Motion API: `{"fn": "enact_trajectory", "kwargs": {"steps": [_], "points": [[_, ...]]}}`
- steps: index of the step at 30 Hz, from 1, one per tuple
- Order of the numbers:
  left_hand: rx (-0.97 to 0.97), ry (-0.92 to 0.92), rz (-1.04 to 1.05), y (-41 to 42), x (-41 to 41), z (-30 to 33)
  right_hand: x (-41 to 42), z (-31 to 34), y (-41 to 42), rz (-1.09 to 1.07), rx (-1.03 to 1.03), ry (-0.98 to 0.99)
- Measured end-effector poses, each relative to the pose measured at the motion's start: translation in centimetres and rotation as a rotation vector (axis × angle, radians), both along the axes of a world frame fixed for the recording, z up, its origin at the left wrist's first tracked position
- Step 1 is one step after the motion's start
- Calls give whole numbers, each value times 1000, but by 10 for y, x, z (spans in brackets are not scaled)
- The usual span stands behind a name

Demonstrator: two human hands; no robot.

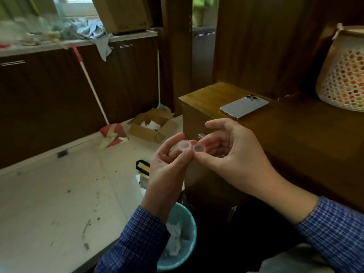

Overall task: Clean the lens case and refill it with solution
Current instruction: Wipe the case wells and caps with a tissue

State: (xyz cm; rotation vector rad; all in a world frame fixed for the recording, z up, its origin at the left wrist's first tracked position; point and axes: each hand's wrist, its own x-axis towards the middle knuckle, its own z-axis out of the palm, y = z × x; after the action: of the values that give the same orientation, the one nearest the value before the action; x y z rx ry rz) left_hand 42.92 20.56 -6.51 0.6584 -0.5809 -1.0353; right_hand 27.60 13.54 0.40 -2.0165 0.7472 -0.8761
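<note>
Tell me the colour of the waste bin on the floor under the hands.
The waste bin is light teal, with crumpled white paper inside; the head view shows it.

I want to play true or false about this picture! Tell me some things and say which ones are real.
1. Both hands hold the lens case. True: the left hand and right hand pinch it.
2. The phone lies on the floor. False: it lies on the wooden cabinet.
3. The bin has crumpled paper in it. True.
4. The case's wells have lids on. False: both are open.
5. A broom leans on the cupboards. True.
</note>
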Motion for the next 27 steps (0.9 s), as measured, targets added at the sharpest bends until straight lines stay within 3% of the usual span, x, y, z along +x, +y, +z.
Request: {"fn": "enact_trajectory", "kwargs": {"steps": [5,10,15,19,22,27], "points": [[47,-185,102,20,50,-14,49,-31,6,74,61,-32],[191,-435,210,42,91,-32,77,-58,2,124,31,67],[385,-878,156,41,115,-62,82,-77,-20,48,75,175],[494,-1446,98,15,120,-94,84,-88,-28,21,46,253],[530,-1845,-68,-5,118,-114,81,-97,-29,46,41,313],[594,-2079,-235,-23,104,-135,72,-101,-33,41,24,358]]}}
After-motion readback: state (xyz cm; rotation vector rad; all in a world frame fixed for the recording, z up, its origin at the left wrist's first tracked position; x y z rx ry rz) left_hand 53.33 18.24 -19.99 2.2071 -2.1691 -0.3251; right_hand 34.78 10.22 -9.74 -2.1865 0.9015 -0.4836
